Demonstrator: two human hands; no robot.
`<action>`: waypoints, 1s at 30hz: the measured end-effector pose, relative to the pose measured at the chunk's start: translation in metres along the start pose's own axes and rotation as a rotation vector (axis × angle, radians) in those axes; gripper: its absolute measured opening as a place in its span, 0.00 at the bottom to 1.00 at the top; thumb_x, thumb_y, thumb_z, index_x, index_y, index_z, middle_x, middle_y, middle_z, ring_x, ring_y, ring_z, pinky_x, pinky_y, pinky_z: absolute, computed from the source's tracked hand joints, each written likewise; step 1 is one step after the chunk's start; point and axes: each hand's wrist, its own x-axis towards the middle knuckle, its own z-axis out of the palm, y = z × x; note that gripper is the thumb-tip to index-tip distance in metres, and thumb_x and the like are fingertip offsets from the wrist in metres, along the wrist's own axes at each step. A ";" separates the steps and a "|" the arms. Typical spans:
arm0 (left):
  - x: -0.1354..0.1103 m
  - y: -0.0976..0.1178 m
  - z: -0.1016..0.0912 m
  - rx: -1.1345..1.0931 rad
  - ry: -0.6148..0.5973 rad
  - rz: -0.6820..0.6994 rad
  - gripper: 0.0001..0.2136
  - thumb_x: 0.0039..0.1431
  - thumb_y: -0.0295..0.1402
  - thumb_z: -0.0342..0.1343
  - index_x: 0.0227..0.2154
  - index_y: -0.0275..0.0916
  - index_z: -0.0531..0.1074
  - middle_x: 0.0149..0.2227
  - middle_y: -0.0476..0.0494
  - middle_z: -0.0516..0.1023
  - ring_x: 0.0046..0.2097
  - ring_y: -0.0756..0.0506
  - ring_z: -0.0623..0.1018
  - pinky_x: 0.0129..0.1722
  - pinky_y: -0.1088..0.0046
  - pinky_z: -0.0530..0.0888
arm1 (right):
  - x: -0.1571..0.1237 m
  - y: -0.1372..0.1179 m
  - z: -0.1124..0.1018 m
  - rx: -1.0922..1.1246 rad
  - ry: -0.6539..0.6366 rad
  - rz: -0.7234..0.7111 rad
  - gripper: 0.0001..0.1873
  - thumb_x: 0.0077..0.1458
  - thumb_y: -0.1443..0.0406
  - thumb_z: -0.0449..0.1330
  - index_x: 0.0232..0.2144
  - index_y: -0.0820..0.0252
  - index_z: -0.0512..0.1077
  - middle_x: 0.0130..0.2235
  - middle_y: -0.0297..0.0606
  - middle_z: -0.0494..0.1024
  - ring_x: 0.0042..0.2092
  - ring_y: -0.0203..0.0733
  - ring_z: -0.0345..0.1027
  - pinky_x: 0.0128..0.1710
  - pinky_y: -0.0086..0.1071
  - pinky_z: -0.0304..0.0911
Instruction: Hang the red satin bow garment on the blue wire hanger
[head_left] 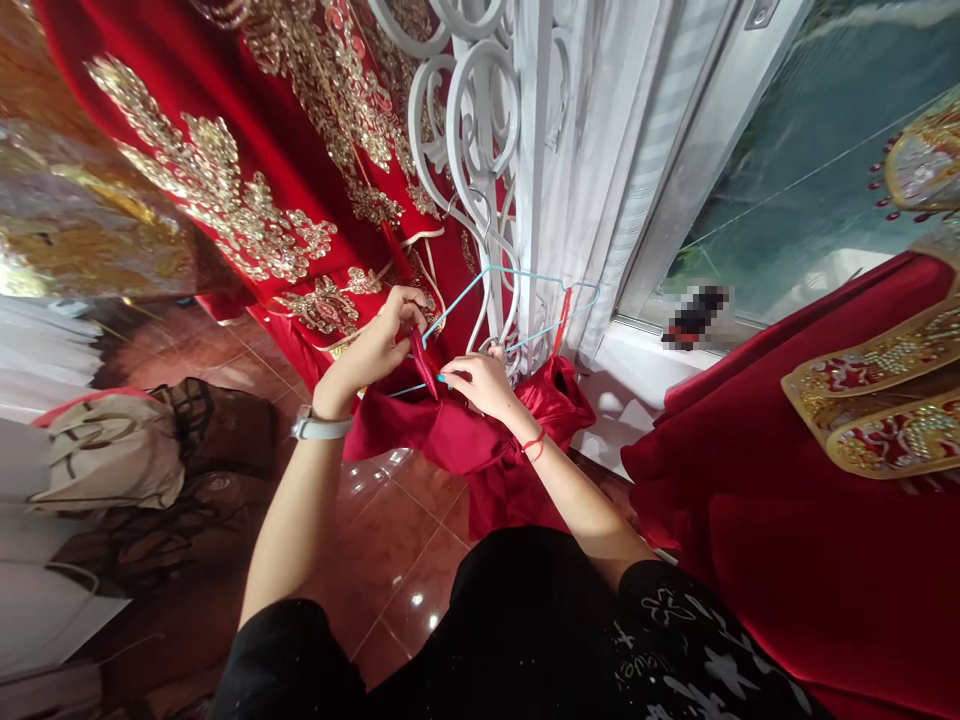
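A light-blue wire hanger (459, 302) hangs by its hook from a white scrollwork metal stand (480, 95). Its right shoulder carries a red strap (564, 320) of a dark red satin garment (469, 435), which droops below. My left hand (391, 335), with a pale watch on the wrist, pinches a folded strip of the red fabric near the hanger's left shoulder. Close beside it, my right hand (482, 382) grips the same fabric between thumb and fingers, a red string round its wrist. The garment's lower part is partly hidden behind my right forearm.
Red gowns with gold beading (247, 200) hang at the upper left. More red cloth with jewelled bands (862, 420) stands at the right, before a window (787, 150). Bags (120, 450) lie at the left on the tiled floor (397, 540).
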 end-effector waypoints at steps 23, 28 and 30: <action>-0.064 -0.011 0.078 0.650 0.817 0.027 0.08 0.55 0.34 0.64 0.38 0.40 0.75 0.35 0.44 0.78 0.40 0.41 0.75 0.50 0.60 0.71 | 0.003 0.002 -0.002 -0.035 -0.007 0.029 0.10 0.70 0.66 0.61 0.42 0.53 0.85 0.47 0.37 0.88 0.49 0.45 0.77 0.58 0.43 0.47; -0.057 -0.002 0.077 0.484 0.651 0.030 0.14 0.58 0.25 0.57 0.47 0.41 0.75 0.38 0.46 0.80 0.39 0.44 0.79 0.45 0.68 0.74 | -0.001 0.002 0.004 -0.015 0.013 0.017 0.09 0.68 0.68 0.62 0.43 0.55 0.84 0.47 0.39 0.88 0.49 0.46 0.78 0.60 0.44 0.50; -0.057 -0.005 0.075 0.486 0.599 0.017 0.17 0.57 0.24 0.57 0.49 0.41 0.75 0.39 0.46 0.81 0.41 0.44 0.80 0.46 0.69 0.74 | -0.003 0.006 0.003 0.096 0.032 -0.034 0.09 0.66 0.68 0.64 0.42 0.54 0.84 0.48 0.39 0.88 0.51 0.47 0.78 0.62 0.46 0.52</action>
